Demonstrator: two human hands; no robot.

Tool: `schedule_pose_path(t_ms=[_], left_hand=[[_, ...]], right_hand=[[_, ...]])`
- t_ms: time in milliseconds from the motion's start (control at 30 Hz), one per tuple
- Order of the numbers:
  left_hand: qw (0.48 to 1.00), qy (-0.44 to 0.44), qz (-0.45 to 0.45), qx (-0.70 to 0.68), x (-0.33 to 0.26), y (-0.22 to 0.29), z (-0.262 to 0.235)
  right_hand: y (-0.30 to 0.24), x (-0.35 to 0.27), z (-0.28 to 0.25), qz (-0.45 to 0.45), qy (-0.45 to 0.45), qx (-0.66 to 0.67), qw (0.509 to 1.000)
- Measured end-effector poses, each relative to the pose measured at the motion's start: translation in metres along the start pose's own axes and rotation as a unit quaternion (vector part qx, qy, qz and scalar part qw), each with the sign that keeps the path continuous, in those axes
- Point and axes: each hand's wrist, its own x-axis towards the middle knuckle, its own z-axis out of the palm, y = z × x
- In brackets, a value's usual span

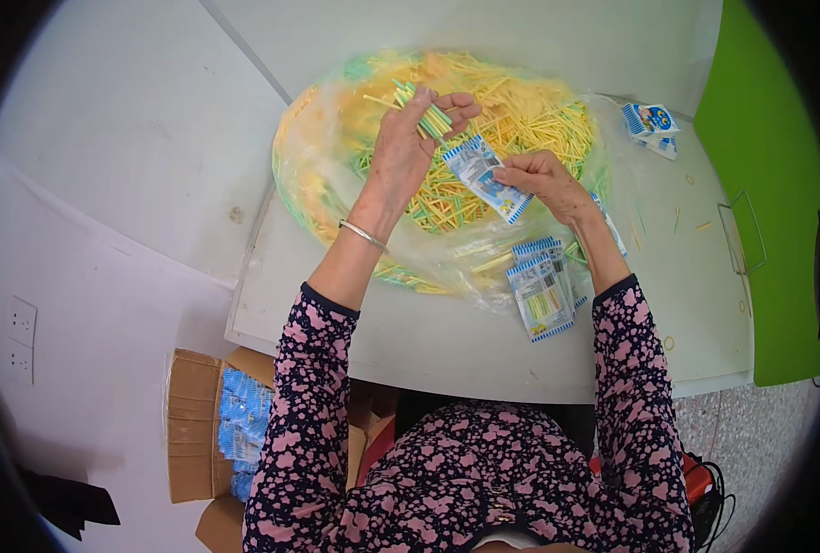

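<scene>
A small bunch of yellow and green sticks [435,120] lies in my left hand [410,129], held under the thumb with the fingers curled. Just to the right, my right hand [543,180] pinches a blue and white packet [485,177] by its edge, slanted with its upper end close to the sticks. Both hands are over a large clear plastic bag [336,198] spread wide, full of loose yellow and green sticks [530,111]. Several more blue and white packets [543,295] lie overlapping on the table below my right hand, sticks showing through the top one.
The white table [410,346] meets a wall at the back. More packets [651,124] sit at its far right, beside a green panel [760,184] and a wire handle [746,235]. Rubber bands and stray sticks lie there. A cardboard box [193,424] of blue packets stands at lower left.
</scene>
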Motion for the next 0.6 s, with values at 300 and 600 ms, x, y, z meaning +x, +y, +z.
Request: schedule_pose_path(t_ms=[300, 600], left_hand=[[1.000, 0.003, 0.023, -0.016, -0.002, 0.002, 0.013], [0.999, 0.007, -0.016, 0.040, -0.019, -0.012, 0.018]], right_hand=[[0.001, -0.004, -0.006, 0.003, -0.021, -0.087, 0.996], [-0.005, -0.010, -0.001, 0.001, -0.024, -0.071, 0.997]])
